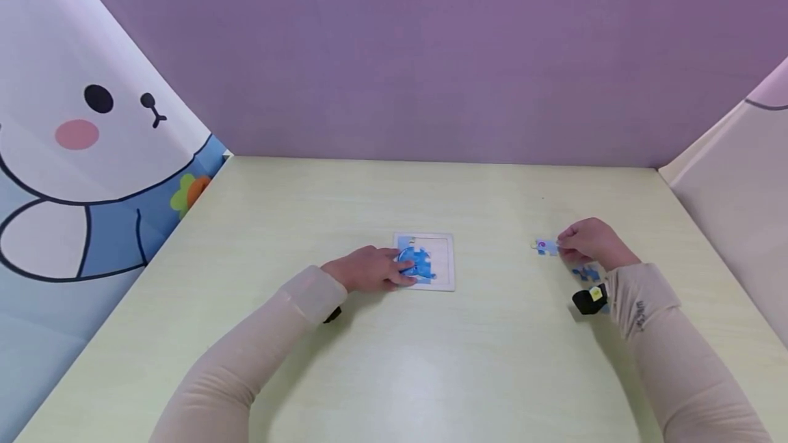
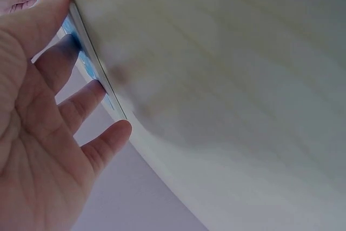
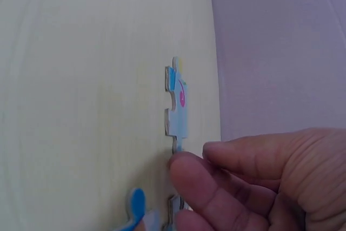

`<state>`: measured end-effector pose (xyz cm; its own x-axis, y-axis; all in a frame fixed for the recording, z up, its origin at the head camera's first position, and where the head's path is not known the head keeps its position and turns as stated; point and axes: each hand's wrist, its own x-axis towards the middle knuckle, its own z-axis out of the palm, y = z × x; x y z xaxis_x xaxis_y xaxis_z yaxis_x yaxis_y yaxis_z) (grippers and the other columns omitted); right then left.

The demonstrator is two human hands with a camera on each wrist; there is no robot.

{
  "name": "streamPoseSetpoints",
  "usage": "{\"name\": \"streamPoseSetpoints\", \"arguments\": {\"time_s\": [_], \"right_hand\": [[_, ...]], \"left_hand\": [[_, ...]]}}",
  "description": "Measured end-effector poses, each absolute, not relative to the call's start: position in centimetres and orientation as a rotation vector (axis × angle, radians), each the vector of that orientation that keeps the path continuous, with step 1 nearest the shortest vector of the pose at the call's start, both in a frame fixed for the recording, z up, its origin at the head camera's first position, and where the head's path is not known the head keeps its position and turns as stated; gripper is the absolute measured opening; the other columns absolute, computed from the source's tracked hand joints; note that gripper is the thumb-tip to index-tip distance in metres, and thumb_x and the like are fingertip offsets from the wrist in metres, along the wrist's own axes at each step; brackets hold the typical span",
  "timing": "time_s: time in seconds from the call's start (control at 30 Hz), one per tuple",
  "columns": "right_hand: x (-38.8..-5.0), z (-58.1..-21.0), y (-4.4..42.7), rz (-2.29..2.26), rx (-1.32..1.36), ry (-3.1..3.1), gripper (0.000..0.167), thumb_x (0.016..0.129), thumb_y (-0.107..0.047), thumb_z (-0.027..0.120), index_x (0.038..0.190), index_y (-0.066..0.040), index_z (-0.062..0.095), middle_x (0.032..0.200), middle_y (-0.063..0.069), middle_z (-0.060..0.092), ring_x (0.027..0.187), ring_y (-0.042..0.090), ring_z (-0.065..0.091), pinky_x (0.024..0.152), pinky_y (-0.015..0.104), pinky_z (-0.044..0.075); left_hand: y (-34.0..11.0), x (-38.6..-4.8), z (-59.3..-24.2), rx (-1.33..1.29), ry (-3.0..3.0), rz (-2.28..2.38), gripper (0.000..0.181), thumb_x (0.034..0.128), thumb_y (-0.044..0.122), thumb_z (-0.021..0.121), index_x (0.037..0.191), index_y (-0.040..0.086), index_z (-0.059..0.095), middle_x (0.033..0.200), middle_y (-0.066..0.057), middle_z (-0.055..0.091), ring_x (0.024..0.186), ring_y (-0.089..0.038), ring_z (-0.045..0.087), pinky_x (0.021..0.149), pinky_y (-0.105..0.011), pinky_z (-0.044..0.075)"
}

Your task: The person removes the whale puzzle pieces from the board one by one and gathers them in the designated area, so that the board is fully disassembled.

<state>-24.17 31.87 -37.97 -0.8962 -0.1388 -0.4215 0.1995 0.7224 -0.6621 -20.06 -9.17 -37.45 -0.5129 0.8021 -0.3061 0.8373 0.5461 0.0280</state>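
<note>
My left hand [image 1: 372, 269] rests on a small white-framed jigsaw board [image 1: 453, 262], its fingers spread over the left part. Blue puzzle pieces [image 1: 421, 262] fill the board's left side; bare backing shows at the right. In the left wrist view, the fingers [image 2: 81, 106] reach the board's edge. Far to the right, my right hand [image 1: 591, 241] pinches the end of a light-blue puzzle piece [image 3: 178, 109] with a pink swirl between thumb and index finger. Whether that piece is off the table cannot be told. More blue pieces [image 1: 586, 273] lie beneath this hand, partly hidden.
A pale wooden table [image 1: 492, 361] carries everything. Behind it rises a purple cloth wall [image 1: 431, 53], with a cartoon-print cloth [image 1: 117, 224] on the left side and a pale cloth [image 1: 732, 176] on the right. A black wrist device [image 1: 589, 301] sits under the right cuff.
</note>
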Motion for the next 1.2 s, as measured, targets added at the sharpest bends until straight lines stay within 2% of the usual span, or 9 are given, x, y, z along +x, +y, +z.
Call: {"name": "streamPoseSetpoints", "arguments": {"time_s": [0.2, 0.37, 0.47, 0.63, 0.9, 1.2], "right_hand": [[-24.2, -37.4, 31.9, -0.938, -0.004, 2.524, 0.039, 0.095, -0.009, 0.052, 0.122, 0.019, 0.047, 0.077, 0.001, 0.066, 0.066, 0.009, 0.061, 0.064, 0.030, 0.053], [-23.9, -36.6, 31.4, -0.928, -0.092, 2.545, 0.039, 0.094, -0.011, 0.053, 0.121, 0.017, 0.048, 0.074, 0.002, 0.064, 0.063, 0.012, 0.058, 0.061, 0.030, 0.051], [-23.9, -36.4, 30.7, -0.903, -0.175, 2.579, 0.039, 0.094, -0.012, 0.056, 0.122, 0.014, 0.051, 0.082, 0.010, 0.066, 0.068, 0.017, 0.060, 0.065, 0.036, 0.050], [-23.6, -36.5, 29.1, -0.872, -0.306, 2.622, 0.035, 0.092, -0.012, 0.058, 0.119, 0.011, 0.056, 0.091, 0.015, 0.067, 0.077, 0.023, 0.064, 0.071, 0.040, 0.050], [-23.0, -36.9, 26.1, -0.803, -0.485, 2.688, 0.029, 0.089, -0.011, 0.064, 0.112, 0.006, 0.063, 0.085, 0.009, 0.066, 0.077, 0.021, 0.060, 0.069, 0.037, 0.048], [-22.3, -37.5, 22.3, -0.696, -0.521, 2.733, 0.035, 0.089, -0.019, 0.065, 0.120, -0.002, 0.063, 0.093, 0.008, 0.067, 0.082, 0.020, 0.061, 0.067, 0.035, 0.047]], "left_hand": [[-9.3, -20.0, -37.5, 1.354, 2.503, -0.148, 0.038, 0.0957, 0.019, 0.060, 0.133, 0.022, 0.059, 0.141, -0.006, 0.049, 0.131, -0.036, 0.043, 0.096, -0.037, 0.045], [-9.3, -20.2, -37.6, 1.359, 2.503, -0.143, 0.038, 0.0955, 0.019, 0.060, 0.133, 0.021, 0.059, 0.141, -0.007, 0.049, 0.131, -0.037, 0.043, 0.096, -0.038, 0.045], [-9.3, -20.2, -37.5, 1.347, 2.504, -0.141, 0.038, 0.0958, 0.018, 0.060, 0.133, 0.021, 0.058, 0.142, -0.007, 0.048, 0.131, -0.037, 0.043, 0.098, -0.038, 0.044], [-9.3, -20.2, -37.4, 1.340, 2.506, -0.149, 0.037, 0.0965, 0.018, 0.058, 0.134, 0.021, 0.058, 0.142, -0.006, 0.048, 0.131, -0.036, 0.042, 0.098, -0.037, 0.044], [-9.5, -20.2, -37.6, 1.360, 2.513, -0.184, 0.037, 0.0969, 0.019, 0.058, 0.134, 0.022, 0.058, 0.141, -0.007, 0.049, 0.131, -0.036, 0.043, 0.093, -0.036, 0.047], [-9.6, -20.3, -37.8, 1.390, 2.516, -0.145, 0.036, 0.0961, 0.018, 0.059, 0.132, 0.020, 0.060, 0.140, -0.009, 0.050, 0.129, -0.038, 0.044, 0.094, -0.038, 0.047]]}}
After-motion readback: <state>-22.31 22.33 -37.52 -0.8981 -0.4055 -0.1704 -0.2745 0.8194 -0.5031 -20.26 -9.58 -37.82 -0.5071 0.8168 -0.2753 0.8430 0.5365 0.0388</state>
